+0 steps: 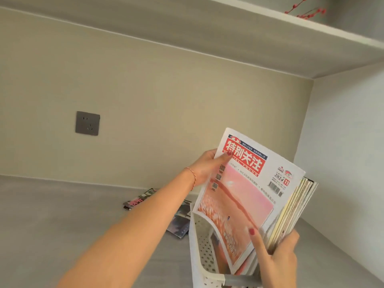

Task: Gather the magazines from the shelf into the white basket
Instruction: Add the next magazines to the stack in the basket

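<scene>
My left hand (204, 167) grips the top left edge of a magazine (245, 196) with a pink landscape cover and a red title block. Its lower end sits inside the white perforated basket (202, 252) at the bottom right. My right hand (278, 258) holds several magazines (295, 213) standing upright in the basket, with its thumb pressing on the pink cover. Two more magazines lie flat on the grey shelf: one with red lettering (139, 199) near the back wall, and a dark one (180, 221) just left of the basket, partly hidden by my left arm.
The grey shelf surface (62, 215) stretches to the left. A grey wall socket (87, 123) is set in the beige back wall. A white side wall closes the right. An upper shelf (270, 38) runs overhead with red berry twigs (307, 11) on it.
</scene>
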